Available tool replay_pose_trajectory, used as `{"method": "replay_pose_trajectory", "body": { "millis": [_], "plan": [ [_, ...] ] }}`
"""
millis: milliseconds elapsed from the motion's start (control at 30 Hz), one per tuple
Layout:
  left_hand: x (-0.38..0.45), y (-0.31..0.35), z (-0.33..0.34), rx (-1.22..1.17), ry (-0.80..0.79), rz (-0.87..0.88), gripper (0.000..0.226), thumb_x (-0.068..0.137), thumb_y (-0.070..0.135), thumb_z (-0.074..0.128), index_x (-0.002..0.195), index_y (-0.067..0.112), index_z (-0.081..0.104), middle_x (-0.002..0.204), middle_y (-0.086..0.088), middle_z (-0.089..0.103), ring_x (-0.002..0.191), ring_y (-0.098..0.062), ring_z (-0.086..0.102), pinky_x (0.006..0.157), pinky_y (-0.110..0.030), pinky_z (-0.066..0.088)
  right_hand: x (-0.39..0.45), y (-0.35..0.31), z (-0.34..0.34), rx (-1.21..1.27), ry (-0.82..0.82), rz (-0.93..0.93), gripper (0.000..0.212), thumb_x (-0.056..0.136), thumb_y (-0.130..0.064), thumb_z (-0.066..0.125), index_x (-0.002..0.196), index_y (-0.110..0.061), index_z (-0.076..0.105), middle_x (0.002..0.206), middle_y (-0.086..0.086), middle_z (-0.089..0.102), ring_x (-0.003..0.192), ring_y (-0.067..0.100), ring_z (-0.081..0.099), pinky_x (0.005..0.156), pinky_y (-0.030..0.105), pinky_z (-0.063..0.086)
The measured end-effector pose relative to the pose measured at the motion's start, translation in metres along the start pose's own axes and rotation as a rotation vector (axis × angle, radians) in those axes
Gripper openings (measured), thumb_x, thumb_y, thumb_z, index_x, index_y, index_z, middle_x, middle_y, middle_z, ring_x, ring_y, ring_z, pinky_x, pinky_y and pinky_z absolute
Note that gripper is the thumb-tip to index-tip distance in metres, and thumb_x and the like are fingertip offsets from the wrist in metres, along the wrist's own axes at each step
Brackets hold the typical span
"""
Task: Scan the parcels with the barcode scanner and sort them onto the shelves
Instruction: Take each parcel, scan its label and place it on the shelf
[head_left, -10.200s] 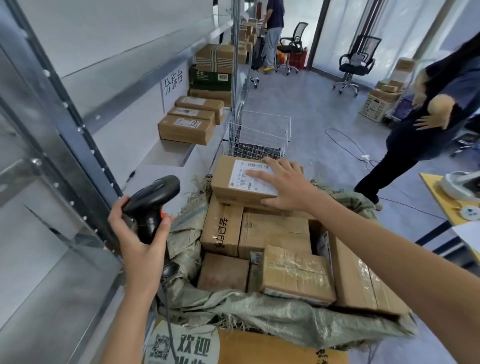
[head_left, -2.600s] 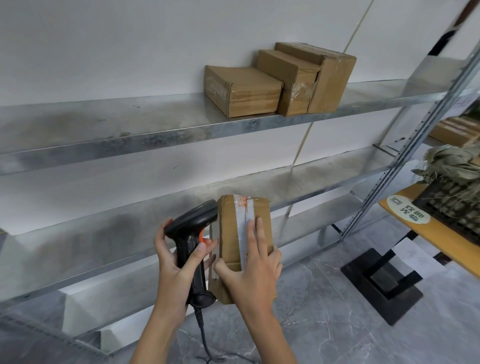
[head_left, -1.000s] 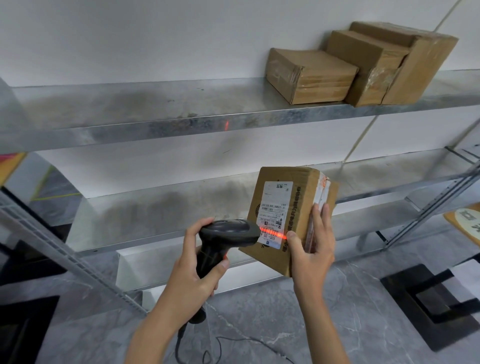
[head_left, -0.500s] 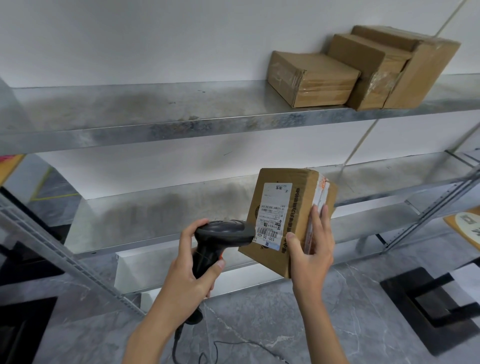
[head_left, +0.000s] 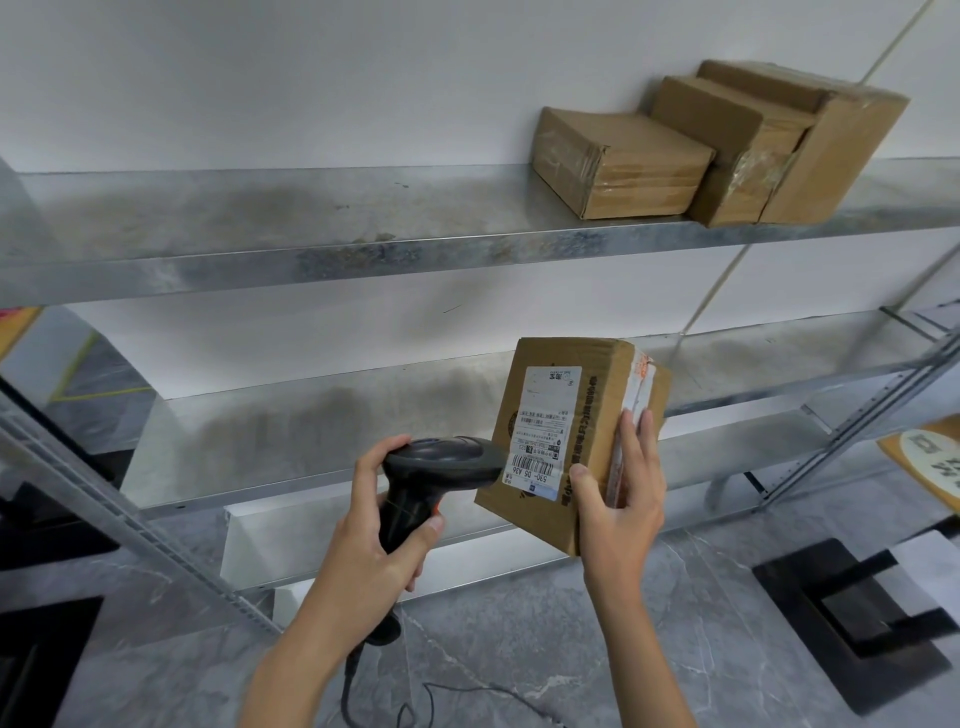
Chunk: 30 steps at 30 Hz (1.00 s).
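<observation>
Shelf (head_left: 363, 228): three parcels (head_left: 623, 161); fourth (head_left: 561, 415) in hand (head_left: 618, 514)

A plain white wall (head_left: 311, 78) backs the galvanised metal shelving (head_left: 260, 249); grey marbled floor tiles (head_left: 519, 649) lie below, evenly lit.

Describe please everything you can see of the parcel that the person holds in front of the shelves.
The parcel is a brown cardboard box, held tilted with one corner low. A white shipping label with a barcode faces the camera; dark print runs along its edge, and tape with red marks covers the right side. The right hand grips its lower right corner, thumb on the front, fingers on the side. The barcode scanner in the left hand points at the label, very close.
</observation>
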<state>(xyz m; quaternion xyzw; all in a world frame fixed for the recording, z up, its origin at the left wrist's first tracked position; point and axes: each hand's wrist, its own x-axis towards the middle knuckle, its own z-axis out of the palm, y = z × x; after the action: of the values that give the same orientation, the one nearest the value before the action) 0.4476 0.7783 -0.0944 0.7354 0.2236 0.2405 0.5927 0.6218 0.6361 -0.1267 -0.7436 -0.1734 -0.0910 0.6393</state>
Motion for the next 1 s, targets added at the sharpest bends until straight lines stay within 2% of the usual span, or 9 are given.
{"method": "replay_pose_trajectory", "body": {
  "millis": [200,367,467,567,633,733,833,900,1000],
  "plan": [
    [0.0,-0.004,-0.002,0.003,0.025,0.009,0.081,0.093,0.003,0.07,0.125,0.069,0.036,0.088,0.007,0.07,0.059,-0.017,0.062,0.059,-0.025,0.055,-0.002,0.001,0.0,-0.003,-0.002,0.021,0.072,0.072,-0.044,0.057,0.142,-0.049,0.041,0.153,-0.036,0.026,0.132,-0.014,0.028,0.106,0.026,0.028],
    [0.014,-0.01,0.006,-0.11,0.134,0.03,0.08,0.091,0.002,0.071,0.129,0.065,0.039,0.096,0.002,0.073,0.071,-0.024,0.072,0.059,-0.027,0.058,-0.008,0.006,-0.011,-0.003,0.044,0.058,0.072,0.072,-0.045,0.058,0.142,-0.049,0.044,0.154,-0.035,0.028,0.138,-0.01,0.029,0.11,0.03,0.029],
    [0.04,-0.016,0.028,-0.278,0.165,-0.013,0.073,0.094,0.001,0.068,0.136,0.05,0.035,0.108,-0.005,0.072,0.083,-0.025,0.077,0.067,-0.026,0.061,-0.014,0.011,-0.02,0.039,0.068,0.116,0.071,0.075,-0.034,0.064,0.144,-0.04,0.047,0.154,-0.031,0.031,0.141,-0.005,0.031,0.115,0.039,0.033],
    [0.062,-0.02,0.051,-0.394,0.117,-0.076,0.073,0.092,0.003,0.071,0.131,0.056,0.038,0.118,-0.009,0.07,0.096,-0.018,0.077,0.075,-0.021,0.06,-0.023,0.011,-0.032,0.081,0.11,0.153,0.067,0.076,-0.024,0.064,0.139,-0.043,0.05,0.154,-0.028,0.034,0.142,-0.005,0.031,0.116,0.039,0.034],
    [0.074,-0.022,0.069,-0.451,0.037,-0.129,0.074,0.083,0.013,0.081,0.122,0.064,0.044,0.112,-0.007,0.074,0.102,-0.022,0.075,0.076,-0.022,0.06,-0.029,0.012,-0.047,0.052,0.165,0.165,0.067,0.075,-0.027,0.065,0.136,-0.048,0.05,0.154,-0.03,0.035,0.141,-0.008,0.031,0.114,0.037,0.033],
    [0.086,-0.022,0.097,-0.501,-0.125,-0.202,0.074,0.07,0.025,0.085,0.123,0.06,0.046,0.111,-0.004,0.076,0.102,-0.031,0.076,0.078,-0.028,0.062,-0.038,0.016,-0.071,0.005,0.229,0.187,0.068,0.072,-0.036,0.067,0.136,-0.049,0.051,0.152,-0.034,0.035,0.141,-0.009,0.03,0.113,0.036,0.031],
    [0.088,-0.019,0.128,-0.535,-0.226,-0.218,0.071,0.082,0.013,0.079,0.128,0.053,0.043,0.119,-0.004,0.07,0.093,-0.026,0.078,0.072,-0.026,0.062,-0.042,0.02,-0.092,0.016,0.263,0.212,0.065,0.078,-0.022,0.071,0.137,-0.044,0.052,0.152,-0.031,0.037,0.141,-0.01,0.031,0.115,0.04,0.034],
    [0.087,-0.016,0.149,-0.564,-0.294,-0.23,0.069,0.08,0.016,0.078,0.128,0.052,0.044,0.12,-0.007,0.069,0.093,-0.027,0.078,0.072,-0.027,0.062,-0.042,0.023,-0.104,0.009,0.272,0.224,0.066,0.083,-0.011,0.075,0.138,-0.039,0.052,0.154,-0.028,0.035,0.142,-0.007,0.031,0.118,0.049,0.033],
    [0.089,-0.012,0.182,-0.526,-0.331,-0.216,0.069,0.083,0.015,0.078,0.125,0.058,0.045,0.125,-0.004,0.068,0.1,-0.03,0.077,0.078,-0.03,0.063,-0.037,0.029,-0.121,-0.037,0.309,0.242,0.067,0.077,-0.02,0.069,0.137,-0.042,0.051,0.154,-0.029,0.034,0.143,-0.003,0.03,0.118,0.054,0.032]
  ]
}}
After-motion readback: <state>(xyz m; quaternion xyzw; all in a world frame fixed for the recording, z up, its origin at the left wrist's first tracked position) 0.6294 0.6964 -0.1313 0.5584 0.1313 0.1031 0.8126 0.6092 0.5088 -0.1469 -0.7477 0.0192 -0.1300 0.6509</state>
